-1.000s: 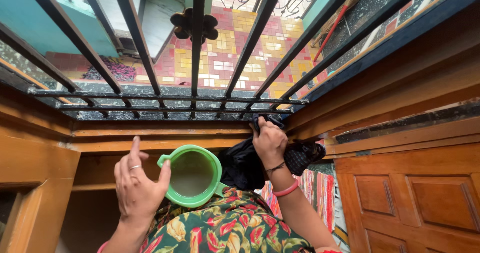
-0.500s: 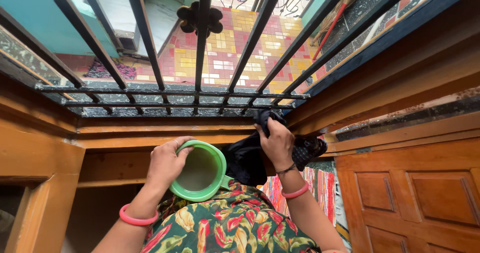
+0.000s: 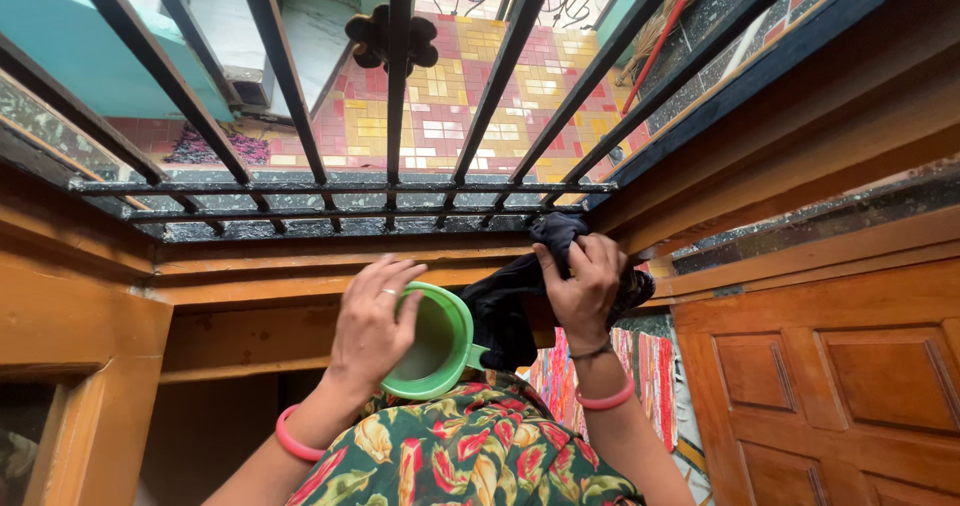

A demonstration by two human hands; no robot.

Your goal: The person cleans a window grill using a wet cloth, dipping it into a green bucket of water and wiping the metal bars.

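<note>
Presently my left hand (image 3: 372,321) has its fingers wrapped over the rim of the green mug (image 3: 436,343), tilted just below the wooden sill (image 3: 300,288). My right hand (image 3: 585,288) clutches the dark cloth (image 3: 505,306), bunched against the sill beneath the black window grille (image 3: 330,188).

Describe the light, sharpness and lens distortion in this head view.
Head view: even daylight comes through the window bars, with no glare; the wood below at lower left lies in shadow. The wide lens fans the bars outward and bends the frame's edges. The left hand on the green mug is slightly soft; the right hand gripping the dark cloth looks sharper.
</note>
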